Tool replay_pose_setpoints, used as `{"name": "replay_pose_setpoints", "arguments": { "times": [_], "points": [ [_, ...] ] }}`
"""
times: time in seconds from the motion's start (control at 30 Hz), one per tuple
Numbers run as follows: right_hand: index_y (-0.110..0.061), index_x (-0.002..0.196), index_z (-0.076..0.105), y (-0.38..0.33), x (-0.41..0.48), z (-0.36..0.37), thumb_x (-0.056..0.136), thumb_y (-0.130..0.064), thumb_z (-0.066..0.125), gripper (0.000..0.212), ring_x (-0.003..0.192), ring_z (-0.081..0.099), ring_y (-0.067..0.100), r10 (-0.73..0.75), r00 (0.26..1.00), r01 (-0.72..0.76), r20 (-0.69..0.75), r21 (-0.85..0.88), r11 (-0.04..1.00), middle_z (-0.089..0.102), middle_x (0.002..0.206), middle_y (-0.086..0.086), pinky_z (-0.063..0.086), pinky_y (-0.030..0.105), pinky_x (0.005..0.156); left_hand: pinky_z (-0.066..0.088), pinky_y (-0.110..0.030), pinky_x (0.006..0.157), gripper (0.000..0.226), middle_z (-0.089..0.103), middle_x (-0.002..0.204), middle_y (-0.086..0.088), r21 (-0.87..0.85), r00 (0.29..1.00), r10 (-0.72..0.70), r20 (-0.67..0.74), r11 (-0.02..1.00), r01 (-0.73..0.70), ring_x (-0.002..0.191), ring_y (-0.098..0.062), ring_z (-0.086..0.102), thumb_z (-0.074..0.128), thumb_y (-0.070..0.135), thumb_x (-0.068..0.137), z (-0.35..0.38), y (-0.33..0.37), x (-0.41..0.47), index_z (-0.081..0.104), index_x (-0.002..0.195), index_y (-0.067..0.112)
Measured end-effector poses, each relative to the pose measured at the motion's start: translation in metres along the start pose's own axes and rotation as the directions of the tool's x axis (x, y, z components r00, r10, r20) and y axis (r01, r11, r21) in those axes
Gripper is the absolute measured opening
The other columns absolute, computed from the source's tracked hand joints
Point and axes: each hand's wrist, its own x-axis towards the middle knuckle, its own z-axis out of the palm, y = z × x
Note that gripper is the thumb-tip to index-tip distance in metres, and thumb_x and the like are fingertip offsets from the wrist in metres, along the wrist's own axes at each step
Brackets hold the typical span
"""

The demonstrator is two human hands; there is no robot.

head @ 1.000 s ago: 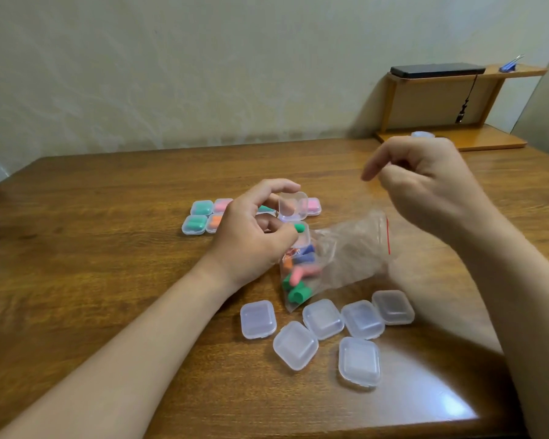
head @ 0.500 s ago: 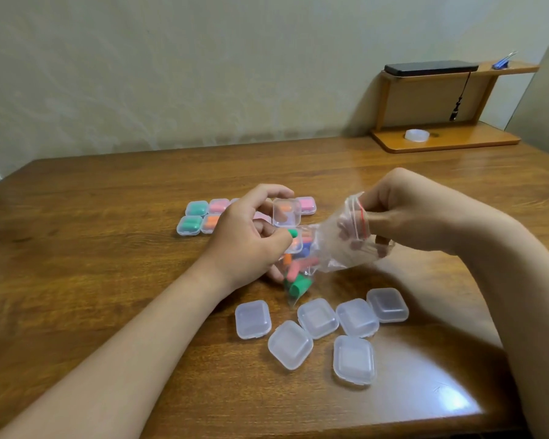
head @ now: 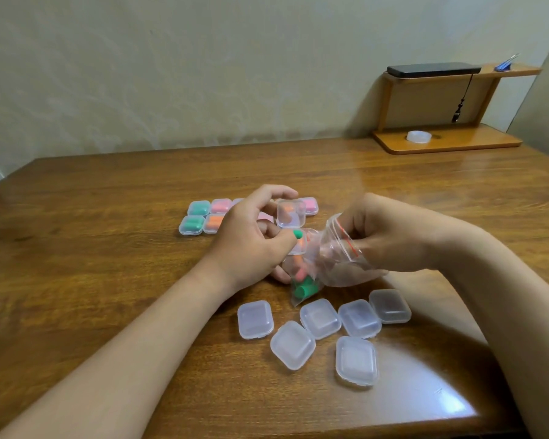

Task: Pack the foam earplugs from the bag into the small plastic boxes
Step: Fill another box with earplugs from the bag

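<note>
Between the two hands hangs the clear bag (head: 336, 264), with its red-lined top up by the right hand and its bottom corner pointing down at the table (head: 108, 248). The right hand (head: 393, 236) grips the top of the bag, with its fingers curled round the crumpled plastic. Foam earplugs (head: 301, 285) are bunched in the low end of the bag, just under the left thumb. Green ones and pink ones show through.

The left hand (head: 248, 242) is curled round a small open box (head: 290, 217), and its clear lid stands up past the fingertips. Something orange shows through that lid. A green earplug (head: 297, 234) sits at the tip of the left thumb, right at the box's edge — I cannot tell if it is inside the box or just pinched there.

Nearer to the person than both hands lie six empty boxes (head: 320, 318), all closed and close together. Beyond the left hand, partly hidden by it, sit the full boxes (head: 198, 208) with green, pink and orange inside. Far past the right hand stands a wooden shelf (head: 441, 145) — a roll of tape (head: 419, 136) is on its low board and a flat black thing (head: 433, 69) is on top.
</note>
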Motion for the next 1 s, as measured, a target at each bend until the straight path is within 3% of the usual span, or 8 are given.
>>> {"name": "replay_pose_setpoints", "arguments": {
  "times": [0.17,0.27,0.37,0.5,0.6,0.77,0.9,1.0],
  "points": [
    [-0.016,0.071,0.072,-0.001,0.0,0.001,0.095,-0.028,0.063,0.029,0.057,0.058,0.012,0.054,0.998,-0.054,0.016,0.013,0.998,0.067,0.066,0.002,0.048,0.027,0.054,0.059,-0.036,0.048,0.051,0.054,0.104,-0.006,-0.01,1.0,0.013,-0.006,1.0,-0.013,0.061,-0.023,0.065,0.06,-0.012,0.087,0.001,-0.002,0.001,0.059,0.11,0.034],
    [-0.014,0.063,0.066,-0.003,-0.001,0.002,0.1,-0.018,0.057,0.038,0.051,0.053,0.009,0.112,0.992,-0.118,0.063,0.093,0.989,0.061,0.056,-0.002,0.041,0.021,0.048,0.059,-0.036,0.048,0.051,0.054,0.104,-0.005,0.001,1.0,0.022,-0.008,1.0,-0.022,0.067,-0.031,0.065,0.06,-0.01,0.087,0.001,-0.003,0.0,0.059,0.109,0.036],
    [-0.008,0.067,0.066,-0.002,-0.001,0.005,0.102,-0.014,0.054,0.037,0.051,0.052,0.009,0.115,0.988,-0.133,0.108,0.179,0.975,0.061,0.059,-0.003,0.04,0.019,0.048,0.059,-0.037,0.048,0.05,0.054,0.103,-0.005,-0.002,1.0,0.023,-0.014,1.0,-0.023,0.067,-0.034,0.065,0.06,-0.01,0.087,0.001,-0.003,0.0,0.06,0.11,0.035],
    [-0.022,0.059,0.07,-0.005,-0.002,0.001,0.097,-0.024,0.06,0.039,0.052,0.055,0.002,0.066,0.987,-0.086,0.148,0.134,0.987,0.063,0.058,-0.007,0.042,0.015,0.05,0.059,-0.035,0.047,0.049,0.055,0.101,-0.003,0.005,1.0,0.023,-0.016,1.0,-0.023,0.065,-0.039,0.064,0.06,-0.012,0.088,0.001,-0.004,0.001,0.06,0.113,0.031],
    [-0.026,0.069,0.076,-0.008,-0.004,-0.001,0.092,-0.021,0.069,0.024,0.062,0.063,0.006,0.024,0.975,-0.057,0.221,0.143,0.988,0.071,0.069,0.0,0.049,0.018,0.058,0.058,-0.034,0.046,0.048,0.055,0.101,-0.005,-0.001,1.0,0.016,-0.017,1.0,-0.016,0.069,-0.047,0.064,0.06,-0.012,0.088,0.001,-0.002,0.001,0.059,0.112,0.03],
    [-0.014,0.08,0.077,0.001,0.002,0.007,0.086,-0.026,0.077,0.014,0.066,0.067,0.019,0.035,0.993,-0.03,0.116,-0.047,0.998,0.073,0.077,0.007,0.056,0.033,0.06,0.059,-0.035,0.046,0.048,0.056,0.098,-0.003,-0.003,1.0,0.009,-0.017,1.0,-0.009,0.066,-0.047,0.065,0.06,-0.011,0.088,0.0,-0.002,0.001,0.059,0.111,0.031],
    [-0.011,0.07,0.074,0.001,0.008,0.013,0.08,-0.017,0.081,0.014,0.055,0.061,0.014,0.049,0.999,-0.045,0.021,-0.181,0.982,0.068,0.064,0.001,0.046,0.02,0.046,0.058,-0.033,0.045,0.047,0.055,0.098,-0.002,-0.005,1.0,-0.003,-0.003,1.0,0.003,0.062,-0.035,0.066,0.06,-0.01,0.089,0.001,-0.002,0.0,0.059,0.111,0.031],
    [-0.011,0.072,0.074,-0.003,0.01,0.016,0.081,-0.022,0.08,0.015,0.061,0.061,0.018,0.006,1.0,-0.005,0.004,-0.247,0.969,0.068,0.065,0.003,0.048,0.026,0.049,0.057,-0.032,0.044,0.047,0.055,0.097,0.0,-0.001,1.0,-0.009,-0.002,1.0,0.009,0.066,-0.041,0.067,0.06,-0.01,0.089,0.002,-0.001,0.0,0.058,0.113,0.03]
  ]
}}
